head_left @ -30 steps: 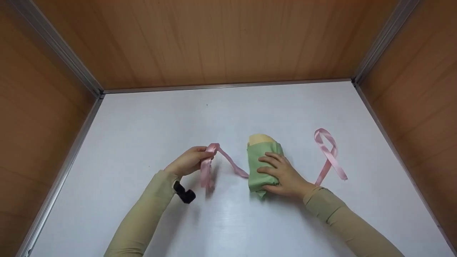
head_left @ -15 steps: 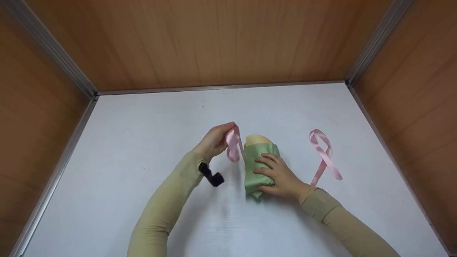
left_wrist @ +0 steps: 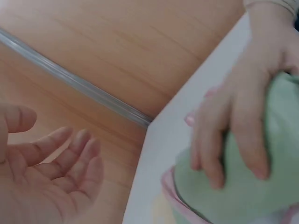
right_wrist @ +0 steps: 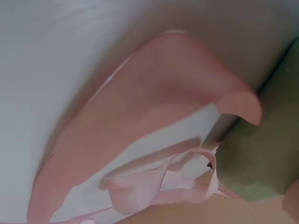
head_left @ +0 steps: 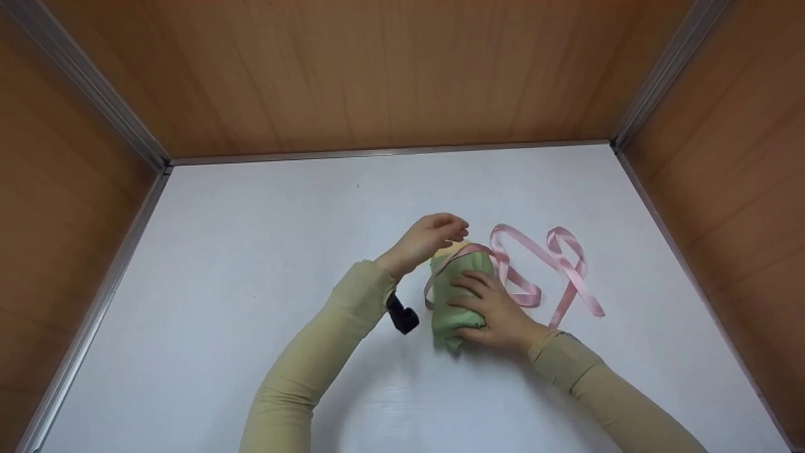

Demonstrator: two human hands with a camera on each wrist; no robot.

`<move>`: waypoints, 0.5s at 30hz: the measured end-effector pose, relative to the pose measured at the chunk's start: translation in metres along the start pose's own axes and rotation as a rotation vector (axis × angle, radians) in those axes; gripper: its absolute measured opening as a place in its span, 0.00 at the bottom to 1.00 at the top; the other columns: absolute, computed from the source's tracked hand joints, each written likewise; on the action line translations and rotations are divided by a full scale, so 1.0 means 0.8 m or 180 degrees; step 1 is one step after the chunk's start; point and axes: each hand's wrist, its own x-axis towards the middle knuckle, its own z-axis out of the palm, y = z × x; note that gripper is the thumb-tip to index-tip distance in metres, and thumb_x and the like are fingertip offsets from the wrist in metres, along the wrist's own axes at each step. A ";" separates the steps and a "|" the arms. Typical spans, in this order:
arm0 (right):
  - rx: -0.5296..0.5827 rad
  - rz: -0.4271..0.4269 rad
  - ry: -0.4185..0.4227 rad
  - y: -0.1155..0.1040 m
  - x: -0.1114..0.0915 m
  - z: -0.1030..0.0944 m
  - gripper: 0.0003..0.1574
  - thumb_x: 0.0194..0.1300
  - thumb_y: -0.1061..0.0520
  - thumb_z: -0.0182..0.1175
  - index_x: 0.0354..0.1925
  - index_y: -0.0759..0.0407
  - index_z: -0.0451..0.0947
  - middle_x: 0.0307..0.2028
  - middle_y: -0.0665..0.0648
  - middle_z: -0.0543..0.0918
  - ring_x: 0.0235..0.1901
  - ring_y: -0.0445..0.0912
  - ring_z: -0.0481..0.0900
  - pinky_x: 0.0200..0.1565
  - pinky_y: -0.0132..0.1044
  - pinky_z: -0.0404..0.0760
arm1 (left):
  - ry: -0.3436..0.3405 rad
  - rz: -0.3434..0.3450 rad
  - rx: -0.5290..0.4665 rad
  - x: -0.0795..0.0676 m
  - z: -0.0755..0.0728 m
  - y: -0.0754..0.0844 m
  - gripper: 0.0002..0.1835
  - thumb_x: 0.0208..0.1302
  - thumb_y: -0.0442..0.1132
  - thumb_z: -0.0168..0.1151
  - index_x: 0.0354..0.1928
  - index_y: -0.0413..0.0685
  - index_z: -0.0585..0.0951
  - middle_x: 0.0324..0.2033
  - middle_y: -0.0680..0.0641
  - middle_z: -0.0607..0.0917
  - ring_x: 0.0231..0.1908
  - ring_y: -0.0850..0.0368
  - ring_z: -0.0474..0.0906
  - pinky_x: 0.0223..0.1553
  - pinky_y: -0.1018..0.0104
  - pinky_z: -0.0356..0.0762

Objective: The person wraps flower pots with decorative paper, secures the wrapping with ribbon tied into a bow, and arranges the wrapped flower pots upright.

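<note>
A bundle wrapped in green cloth (head_left: 444,314) lies on the white table, with something pale yellow (head_left: 445,250) showing at its far end. My right hand (head_left: 497,311) holds it from the right, fingers curved over the top. A pink satin ribbon (head_left: 524,299) now crosses the bundle's far part and falls in loose loops on its right; the right wrist view shows these pink loops (right_wrist: 131,98) close up. Above the bundle's far end is my left hand (head_left: 431,236), holding nothing. In the left wrist view that hand (left_wrist: 51,177) has its fingers loosely bent, palm showing.
Farther right on the table lies a second length of pink ribbon (head_left: 582,289), looped and crossed over itself. A black strap-like piece (head_left: 402,316) hangs from the left wrist. Wooden panels (head_left: 390,75) with metal edging enclose the back and sides of the table.
My left hand has moved right and away from me, carrying the ribbon over the bundle and letting it go; its loops now lie right of the bundle. The right hand stays on the bundle.
</note>
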 end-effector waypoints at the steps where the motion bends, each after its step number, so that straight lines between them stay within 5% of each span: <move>1: 0.0010 0.0002 0.0001 0.000 -0.001 -0.001 0.28 0.54 0.39 0.66 0.52 0.47 0.76 0.62 0.55 0.70 0.66 0.56 0.59 0.64 0.60 0.58 | 0.0048 0.0076 0.0053 -0.004 0.002 -0.011 0.19 0.74 0.41 0.45 0.56 0.35 0.73 0.54 0.36 0.77 0.57 0.47 0.73 0.61 0.58 0.69; 7: 0.0029 0.0156 -0.0029 0.002 -0.012 -0.006 0.34 0.54 0.40 0.66 0.57 0.50 0.73 0.62 0.54 0.70 0.66 0.54 0.59 0.64 0.58 0.60 | 0.0134 0.0320 0.0133 -0.030 0.034 -0.063 0.19 0.72 0.39 0.49 0.59 0.35 0.71 0.57 0.38 0.75 0.59 0.47 0.71 0.60 0.56 0.70; 15: 0.0188 0.0110 0.0293 0.006 -0.019 -0.003 0.50 0.51 0.44 0.71 0.62 0.55 0.52 0.64 0.62 0.56 0.64 0.55 0.59 0.61 0.52 0.68 | 0.0148 0.0554 -0.0761 -0.042 0.069 -0.103 0.23 0.73 0.36 0.46 0.66 0.35 0.60 0.66 0.37 0.64 0.68 0.45 0.59 0.67 0.55 0.60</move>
